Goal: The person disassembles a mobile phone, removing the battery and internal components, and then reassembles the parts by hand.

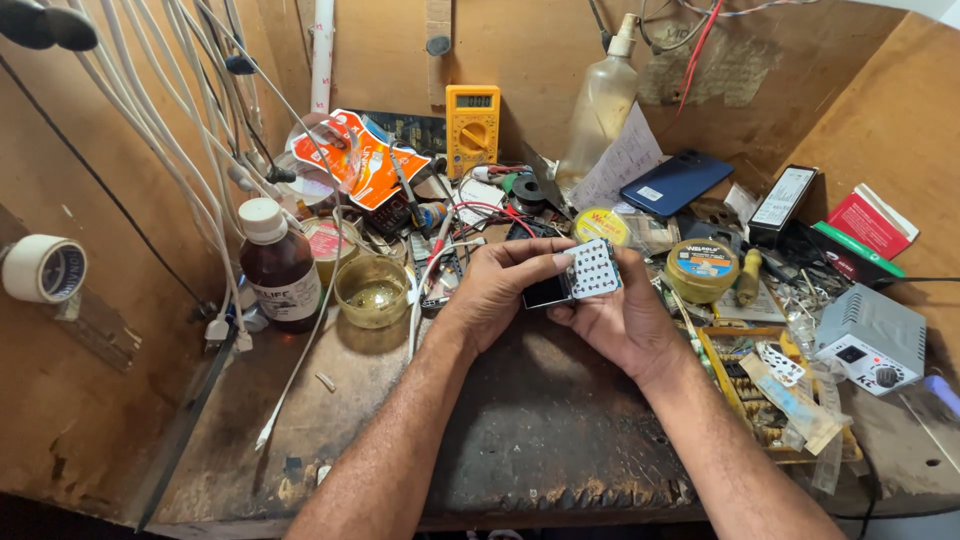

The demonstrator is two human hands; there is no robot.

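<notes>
Both hands meet above the dark mat, the left hand (500, 290) and right hand (618, 318) together pinching a small keypad phone (575, 275) between them; it likely wants steady, even fingertip pressure, clear of the glass bowl (372, 290) beside the left hand.

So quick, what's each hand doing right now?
Left hand: closed on the small keypad phone.
Right hand: closed on the same phone.

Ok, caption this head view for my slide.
Left hand and right hand hold a small keypad phone over a cluttered workbench.
</notes>
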